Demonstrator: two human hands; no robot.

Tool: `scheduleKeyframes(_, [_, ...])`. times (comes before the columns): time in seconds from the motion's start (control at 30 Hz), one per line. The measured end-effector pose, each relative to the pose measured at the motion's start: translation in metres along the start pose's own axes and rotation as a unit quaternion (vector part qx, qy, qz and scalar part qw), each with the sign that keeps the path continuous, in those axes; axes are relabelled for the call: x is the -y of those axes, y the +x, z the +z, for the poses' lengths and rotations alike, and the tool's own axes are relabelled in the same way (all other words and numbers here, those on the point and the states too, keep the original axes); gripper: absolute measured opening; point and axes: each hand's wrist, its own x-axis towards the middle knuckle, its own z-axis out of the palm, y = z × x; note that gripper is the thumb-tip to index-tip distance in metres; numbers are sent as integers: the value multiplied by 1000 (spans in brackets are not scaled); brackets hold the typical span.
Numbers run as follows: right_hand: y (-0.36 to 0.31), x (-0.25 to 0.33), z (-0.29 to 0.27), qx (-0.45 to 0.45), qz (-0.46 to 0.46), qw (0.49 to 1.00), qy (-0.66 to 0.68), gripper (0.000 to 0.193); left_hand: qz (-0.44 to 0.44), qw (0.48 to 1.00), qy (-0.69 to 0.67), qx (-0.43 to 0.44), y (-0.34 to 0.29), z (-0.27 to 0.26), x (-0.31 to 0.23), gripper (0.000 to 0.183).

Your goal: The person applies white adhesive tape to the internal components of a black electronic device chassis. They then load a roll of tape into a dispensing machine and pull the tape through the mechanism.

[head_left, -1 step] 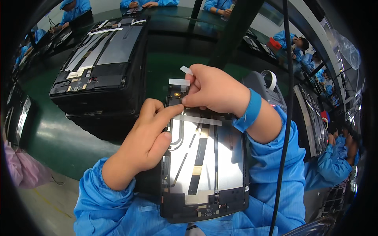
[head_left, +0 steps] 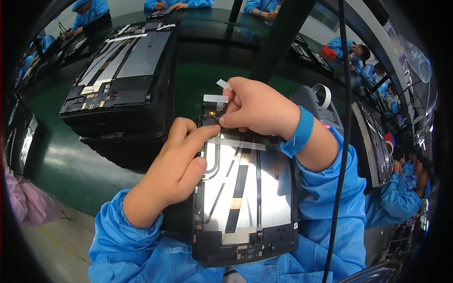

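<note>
An opened tablet (head_left: 276, 188) lies in front of me, its silver inner plate, black cables and dark frame exposed. My left hand (head_left: 172, 162) rests over its left edge with the thumb apart. The index finger reaches to the circuit area near the tablet's far end. At that same spot the thumb and index fingertip of my right hand (head_left: 252, 106) press together; what lies between them is hidden. A small white tape strip (head_left: 223, 84) sticks out from my right hand's fingers. Another white strip (head_left: 215, 98) lies across the far left corner, and a longer translucent strip (head_left: 240, 144) crosses below the fingers.
A tall stack of opened tablets (head_left: 137, 61) stands at the left on the green table (head_left: 75, 162). A grey device with a white tape loop (head_left: 324, 95) sits to the right. A black cable (head_left: 343, 141) hangs down at the right. Several people in blue work around.
</note>
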Motion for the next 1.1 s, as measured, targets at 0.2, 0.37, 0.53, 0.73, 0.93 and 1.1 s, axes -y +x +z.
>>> scheduleKeyframes(0.2, [-5,-9,5,-106,-130,977,-134,23,-17,1000,0,-4,2,-2,1,43])
scheduleKeyframes(0.37, [-6,-14,-23,7,-287,948,-137,13,-22,1000,4,-8,10,9,9,42])
scheduleKeyframes(0.53, [4,-9,-6,15,-339,903,-262,16,-18,1000,-1,-20,9,12,11,43])
scheduleKeyframes(0.73, [2,-19,-1,-120,-270,949,-115,22,-23,999,-8,-26,8,14,12,43])
scheduleKeyframes(0.93, [10,-35,-4,41,-212,970,109,19,-23,999,-8,-27,7,14,10,43])
scheduleKeyframes(1.1, [4,-24,-18,83,-50,985,140,20,-23,999,1,-29,6,12,11,42])
